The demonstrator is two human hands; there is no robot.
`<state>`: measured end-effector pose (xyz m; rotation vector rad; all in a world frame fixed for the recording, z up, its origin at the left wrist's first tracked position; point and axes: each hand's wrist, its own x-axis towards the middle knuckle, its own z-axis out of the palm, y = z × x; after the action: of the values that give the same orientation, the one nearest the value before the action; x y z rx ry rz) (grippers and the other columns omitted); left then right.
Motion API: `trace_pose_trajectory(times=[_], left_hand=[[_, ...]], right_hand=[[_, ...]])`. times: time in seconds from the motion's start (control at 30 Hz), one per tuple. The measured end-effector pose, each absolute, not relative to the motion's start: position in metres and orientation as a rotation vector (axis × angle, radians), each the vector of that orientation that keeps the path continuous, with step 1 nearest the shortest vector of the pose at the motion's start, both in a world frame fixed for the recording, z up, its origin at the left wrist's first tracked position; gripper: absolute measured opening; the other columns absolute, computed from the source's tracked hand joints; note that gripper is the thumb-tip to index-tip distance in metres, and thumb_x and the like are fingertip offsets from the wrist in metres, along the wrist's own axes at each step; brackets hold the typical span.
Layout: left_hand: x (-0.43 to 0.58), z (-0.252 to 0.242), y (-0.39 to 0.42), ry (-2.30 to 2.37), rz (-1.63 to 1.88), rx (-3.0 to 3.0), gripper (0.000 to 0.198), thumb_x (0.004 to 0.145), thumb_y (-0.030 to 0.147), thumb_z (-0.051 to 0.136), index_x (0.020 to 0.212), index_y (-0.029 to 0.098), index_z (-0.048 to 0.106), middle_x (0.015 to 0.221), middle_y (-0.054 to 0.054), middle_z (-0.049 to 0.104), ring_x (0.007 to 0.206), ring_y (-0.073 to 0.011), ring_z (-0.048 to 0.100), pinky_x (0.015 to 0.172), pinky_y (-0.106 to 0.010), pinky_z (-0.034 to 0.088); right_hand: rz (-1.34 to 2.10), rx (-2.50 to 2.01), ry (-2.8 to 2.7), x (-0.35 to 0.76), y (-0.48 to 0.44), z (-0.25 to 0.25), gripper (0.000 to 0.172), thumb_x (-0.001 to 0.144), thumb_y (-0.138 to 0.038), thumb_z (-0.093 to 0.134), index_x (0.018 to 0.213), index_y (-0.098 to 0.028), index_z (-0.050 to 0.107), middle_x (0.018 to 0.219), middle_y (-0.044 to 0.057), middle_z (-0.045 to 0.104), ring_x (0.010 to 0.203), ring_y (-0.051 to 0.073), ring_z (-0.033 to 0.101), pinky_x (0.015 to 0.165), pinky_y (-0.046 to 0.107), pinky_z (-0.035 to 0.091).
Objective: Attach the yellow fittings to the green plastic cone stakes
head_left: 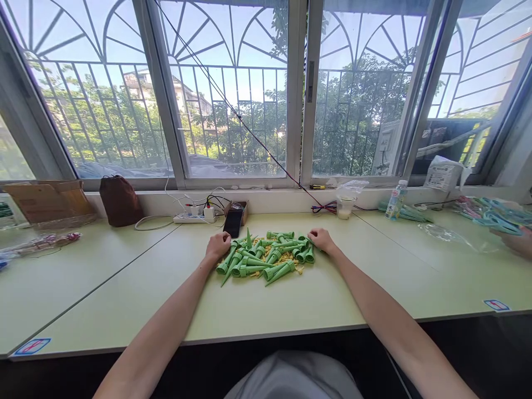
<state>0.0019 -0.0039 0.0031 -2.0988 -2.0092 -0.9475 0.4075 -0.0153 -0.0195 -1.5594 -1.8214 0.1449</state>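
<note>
A pile of green plastic cone-shaped spikes (251, 269) with wide ribbed collars lies on the pale table in front of me. Small yellow pieces (286, 257) are scattered among and under them. At the pile's left edge rests my left hand (218, 245), its fingers curled in, close beside the nearest spikes. My right hand (321, 240) lies at the right edge, also curled, next to several spike collars. I see nothing held in either hand, though the fingertips are partly hidden. One spike (249, 238) stands point up near the back of the pile.
Behind the pile are a phone (233, 223) leaning on a small box, and a power strip (195, 218). A brown pouch (120, 200) stands left; a plastic cup (344, 208) and a bottle (396, 199) stand right. Another person's hand (515, 239) is at the far right.
</note>
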Motion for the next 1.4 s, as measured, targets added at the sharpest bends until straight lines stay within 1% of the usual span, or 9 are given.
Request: trace_pose_trajectory(times=[0.37, 0.63, 0.77, 0.93, 1.0, 1.17, 1.3, 1.4], left_hand=[[0.002, 0.003, -0.005, -2.007, -0.932, -2.105, 0.027, 0.08, 0.027, 0.046, 0.085, 0.019, 0.072, 0.085, -0.007, 0.072, 0.082, -0.021, 0.064, 0.074, -0.026, 0.045], [0.003, 0.004, -0.005, -2.0, -0.934, -2.105, 0.028, 0.08, 0.026, 0.046, 0.086, 0.018, 0.072, 0.087, -0.008, 0.073, 0.084, -0.0215, 0.064, 0.074, -0.026, 0.044], [0.004, 0.005, -0.007, -2.0, -0.934, -2.108, 0.027, 0.08, 0.026, 0.046, 0.084, 0.018, 0.072, 0.084, -0.007, 0.072, 0.082, -0.0212, 0.064, 0.074, -0.026, 0.044], [0.008, 0.012, -0.013, -2.005, -0.961, -2.072, 0.024, 0.079, 0.025, 0.047, 0.08, 0.017, 0.071, 0.082, -0.008, 0.072, 0.081, -0.0223, 0.063, 0.073, -0.027, 0.043], [0.012, 0.018, -0.017, -1.988, -0.991, -2.048, 0.025, 0.081, 0.024, 0.045, 0.083, 0.017, 0.07, 0.083, -0.009, 0.071, 0.081, -0.0225, 0.063, 0.073, -0.028, 0.043], [0.035, 0.038, -0.034, -1.844, -1.101, -2.038, 0.029, 0.089, 0.028, 0.039, 0.095, 0.017, 0.065, 0.089, -0.007, 0.069, 0.082, -0.0197, 0.061, 0.075, -0.026, 0.042], [0.066, 0.049, -0.056, -1.543, -1.281, -2.095, 0.029, 0.092, 0.03, 0.038, 0.099, 0.016, 0.063, 0.09, -0.008, 0.065, 0.076, -0.018, 0.058, 0.074, -0.027, 0.042], [0.089, 0.05, -0.071, -1.38, -1.328, -2.196, 0.028, 0.093, 0.03, 0.038, 0.098, 0.016, 0.061, 0.086, -0.006, 0.063, 0.069, -0.0155, 0.055, 0.07, -0.025, 0.042]], right_hand=[[0.141, -1.574, -1.819, 0.406, -0.017, -0.017, 0.023, 0.08, -0.023, 0.052, 0.079, -0.015, 0.074, 0.078, 0.006, 0.072, 0.07, 0.015, 0.06, 0.066, 0.021, 0.04], [0.131, -1.573, -1.83, 0.406, -0.018, -0.017, 0.024, 0.08, -0.022, 0.051, 0.078, -0.015, 0.074, 0.077, 0.006, 0.072, 0.069, 0.015, 0.059, 0.064, 0.021, 0.039], [0.126, -1.57, -1.836, 0.406, -0.018, -0.017, 0.024, 0.081, -0.023, 0.051, 0.079, -0.014, 0.074, 0.077, 0.006, 0.072, 0.069, 0.014, 0.06, 0.064, 0.02, 0.039], [0.118, -1.576, -1.843, 0.405, -0.019, -0.016, 0.023, 0.081, -0.022, 0.052, 0.079, -0.015, 0.073, 0.078, 0.006, 0.072, 0.069, 0.014, 0.06, 0.064, 0.02, 0.039], [0.112, -1.583, -1.844, 0.403, -0.02, -0.015, 0.022, 0.082, -0.022, 0.052, 0.078, -0.015, 0.073, 0.078, 0.006, 0.073, 0.069, 0.014, 0.06, 0.064, 0.02, 0.039], [0.075, -1.616, -1.815, 0.399, -0.022, -0.013, 0.02, 0.083, -0.024, 0.055, 0.08, -0.015, 0.073, 0.08, 0.008, 0.073, 0.072, 0.016, 0.063, 0.066, 0.021, 0.04], [0.026, -1.623, -1.791, 0.396, -0.027, -0.004, 0.02, 0.084, -0.025, 0.055, 0.082, -0.015, 0.072, 0.082, 0.01, 0.072, 0.076, 0.018, 0.064, 0.069, 0.022, 0.041], [0.001, -1.574, -1.823, 0.388, -0.036, 0.005, 0.019, 0.085, -0.026, 0.055, 0.085, -0.016, 0.071, 0.084, 0.008, 0.072, 0.078, 0.017, 0.064, 0.07, 0.022, 0.041]])
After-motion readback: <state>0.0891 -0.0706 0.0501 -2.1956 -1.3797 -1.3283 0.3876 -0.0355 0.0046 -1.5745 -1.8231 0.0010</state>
